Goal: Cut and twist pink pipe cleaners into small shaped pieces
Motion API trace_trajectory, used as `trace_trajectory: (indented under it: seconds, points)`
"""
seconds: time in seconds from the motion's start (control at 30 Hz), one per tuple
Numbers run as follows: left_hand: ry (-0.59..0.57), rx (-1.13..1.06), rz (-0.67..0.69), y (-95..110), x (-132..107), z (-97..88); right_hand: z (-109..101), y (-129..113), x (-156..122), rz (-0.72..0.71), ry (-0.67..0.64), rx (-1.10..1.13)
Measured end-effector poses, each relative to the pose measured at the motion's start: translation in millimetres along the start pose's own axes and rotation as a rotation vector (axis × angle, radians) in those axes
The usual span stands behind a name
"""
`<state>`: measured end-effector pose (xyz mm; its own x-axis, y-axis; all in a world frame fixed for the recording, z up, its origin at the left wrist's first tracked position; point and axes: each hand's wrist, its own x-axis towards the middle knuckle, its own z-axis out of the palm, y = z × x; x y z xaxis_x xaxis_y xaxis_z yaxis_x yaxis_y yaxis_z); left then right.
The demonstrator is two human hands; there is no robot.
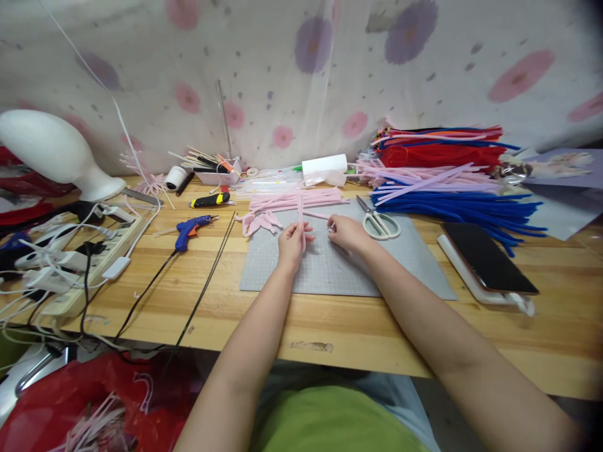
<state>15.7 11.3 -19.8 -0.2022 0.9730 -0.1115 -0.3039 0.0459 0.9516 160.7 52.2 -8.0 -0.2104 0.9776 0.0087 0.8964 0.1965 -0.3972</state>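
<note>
My left hand [293, 243] is closed in a pinch around pale pink pipe cleaners [300, 210] that stand upright above the cutting mat. One pink strand [316, 215] runs sideways from there to my right hand [347, 233], whose fingers are curled closed at its end. Both hands are over the grey cutting mat [348, 276]. Behind them lies a bundle of pink pipe cleaners [325, 197]. To the left of my left hand rest bent pink pipe-cleaner petals [261, 223]. White-handled scissors [382, 226] lie just right of my right hand.
On the left are a blue glue gun [188, 232], a yellow-black utility knife [210, 200], thin dark rods [207, 282] and a cabled power strip [94, 263]. Blue pipe cleaners [456, 210] and a phone [487, 257] lie right. A red bag [164, 402] hangs below.
</note>
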Motion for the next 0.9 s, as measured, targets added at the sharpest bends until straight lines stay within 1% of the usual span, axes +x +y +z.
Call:
trace_trajectory:
  seconds: [0.03, 0.1, 0.17, 0.2, 0.23, 0.3, 0.4, 0.63, 0.77, 0.9]
  points:
    - [-0.011, -0.004, 0.008, 0.3, 0.1, -0.3, 1.0, 2.7, -0.3, -0.02, 0.002, 0.141]
    - [-0.037, -0.008, 0.023, 0.7, 0.3, -0.4, 3.8, 7.8, -1.8, -0.024, -0.017, 0.531]
    - [-0.059, 0.007, 0.03, 0.5, 0.6, -0.2, 7.3, 10.4, -4.4, 0.007, -0.022, 0.935]
    - [-0.065, 0.026, 0.031, 0.1, 0.8, -0.2, 9.1, 10.7, -5.8, 0.025, -0.003, 1.091]
    - [-0.068, 0.049, 0.033, -0.6, 1.1, -0.2, 10.7, 10.5, -7.1, 0.043, 0.027, 1.205]
    - [-0.078, 0.1, 0.03, -2.4, 1.8, -0.5, 12.6, 9.3, -9.0, 0.065, 0.104, 1.317]
    - [-0.107, 0.154, 0.031, -5.9, 2.7, -1.0, 10.8, 6.7, -10.2, 0.053, 0.211, 1.329]
    - [-0.174, 0.232, 0.027, -12.8, 3.1, -1.6, -1.5, -4.1, -8.9, -0.011, 0.508, 1.188]
    - [-0.224, 0.258, 0.024, -15.0, 2.3, -2.0, -4.1, -6.4, -8.6, -0.058, 0.567, 1.094]
    - [-0.218, 0.303, 0.029, -14.4, -0.1, -0.9, -7.2, -5.3, -9.7, -0.053, 0.628, 0.996]
